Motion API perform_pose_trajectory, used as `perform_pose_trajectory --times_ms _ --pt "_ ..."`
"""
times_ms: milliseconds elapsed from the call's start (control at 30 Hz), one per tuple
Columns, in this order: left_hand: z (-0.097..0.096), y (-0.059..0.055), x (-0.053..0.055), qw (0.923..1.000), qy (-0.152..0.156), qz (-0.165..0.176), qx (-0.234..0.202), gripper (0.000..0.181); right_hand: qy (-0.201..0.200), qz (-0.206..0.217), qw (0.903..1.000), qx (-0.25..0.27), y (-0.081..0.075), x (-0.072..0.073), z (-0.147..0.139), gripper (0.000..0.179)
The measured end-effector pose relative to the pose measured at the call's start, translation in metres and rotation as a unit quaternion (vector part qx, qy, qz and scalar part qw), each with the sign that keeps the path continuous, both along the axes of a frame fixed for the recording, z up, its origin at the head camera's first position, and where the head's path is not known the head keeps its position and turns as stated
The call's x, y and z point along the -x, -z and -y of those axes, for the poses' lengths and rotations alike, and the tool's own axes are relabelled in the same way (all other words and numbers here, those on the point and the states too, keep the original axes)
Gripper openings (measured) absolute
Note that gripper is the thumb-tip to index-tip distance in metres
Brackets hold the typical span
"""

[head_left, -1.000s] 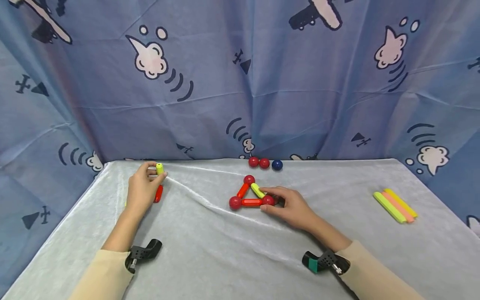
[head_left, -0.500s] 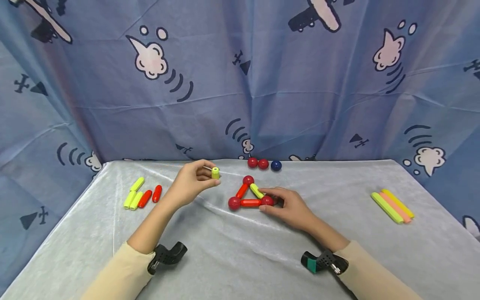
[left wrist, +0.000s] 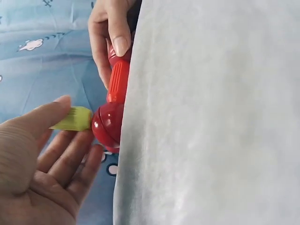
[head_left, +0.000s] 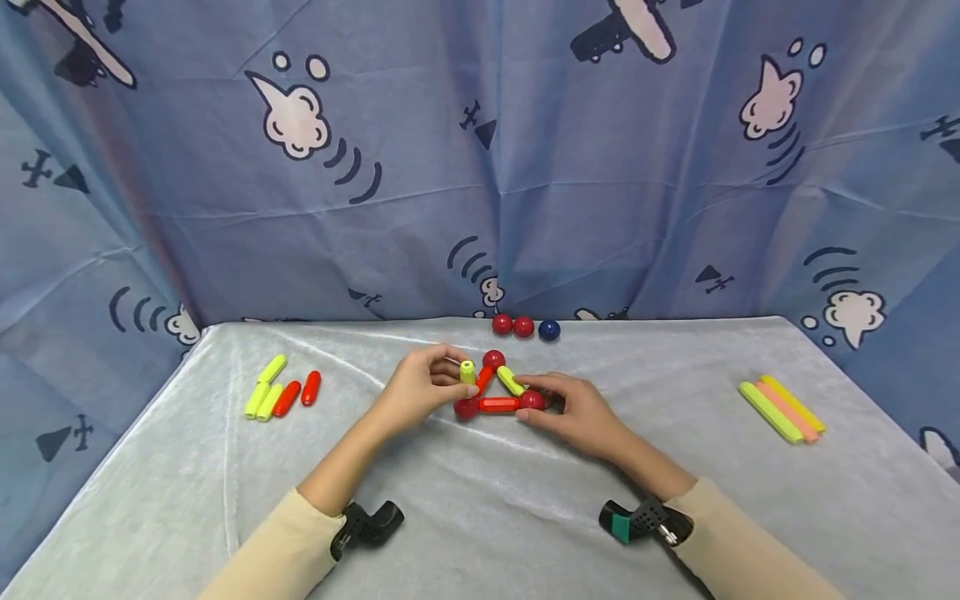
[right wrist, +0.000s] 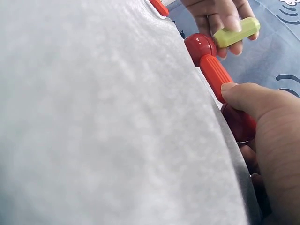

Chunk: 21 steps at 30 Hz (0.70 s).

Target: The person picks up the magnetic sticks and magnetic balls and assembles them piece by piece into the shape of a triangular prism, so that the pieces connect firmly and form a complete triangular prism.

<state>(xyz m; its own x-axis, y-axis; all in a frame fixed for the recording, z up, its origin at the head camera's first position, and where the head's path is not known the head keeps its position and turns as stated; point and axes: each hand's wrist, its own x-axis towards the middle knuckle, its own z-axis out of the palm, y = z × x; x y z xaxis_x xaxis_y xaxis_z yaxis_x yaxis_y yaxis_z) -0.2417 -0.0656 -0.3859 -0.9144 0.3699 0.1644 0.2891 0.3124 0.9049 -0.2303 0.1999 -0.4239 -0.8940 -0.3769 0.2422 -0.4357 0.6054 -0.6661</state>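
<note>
My left hand [head_left: 423,386] pinches a short yellow-green rod [head_left: 467,372] upright between thumb and fingers. The rod's lower end is right at the top of the front-left red ball [left wrist: 108,124] in the left wrist view. That ball is one corner of a flat triangle of three red balls, joined by two red rods [head_left: 498,405] and one yellow-green rod [head_left: 510,381]. At the front-right corner my right hand [head_left: 581,412] grips the red ball [head_left: 532,400], thumb in front and fingers behind. The third red ball [head_left: 493,360] forms the far corner.
Loose short yellow-green rods [head_left: 271,402] and red rods [head_left: 311,388] lie at the left. Two red balls [head_left: 523,327] and a dark blue ball [head_left: 549,330] sit near the back edge. Three long rods [head_left: 782,409] lie side by side at the right. A patterned curtain [head_left: 420,167] hangs behind.
My left hand has carried the yellow-green rod rightward from the loose rods at the left to the triangle's front-left ball. My right hand has stayed on its ball.
</note>
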Motion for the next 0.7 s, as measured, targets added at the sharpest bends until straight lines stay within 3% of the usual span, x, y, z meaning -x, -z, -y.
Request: perform_pose_trajectory --times_ms 300,467,633,700 --pt "0.001 0.006 0.000 0.9992 -0.006 -0.025 0.032 0.032 -0.001 0.002 1.0000 -0.001 0.000 -0.001 0.000 0.050" --pt "0.004 0.007 0.002 0.9995 -0.010 -0.009 0.027 0.032 -0.005 -0.006 1.0000 0.001 0.000 0.001 0.000 0.050" --pt "0.006 0.006 0.002 0.9993 0.012 -0.020 0.031 0.034 -0.010 -0.015 0.9998 0.004 0.002 0.002 0.000 0.050" --pt "0.009 0.006 0.004 0.9978 0.028 -0.029 0.052 0.037 -0.011 -0.016 0.9998 0.005 0.002 0.001 0.000 0.049"
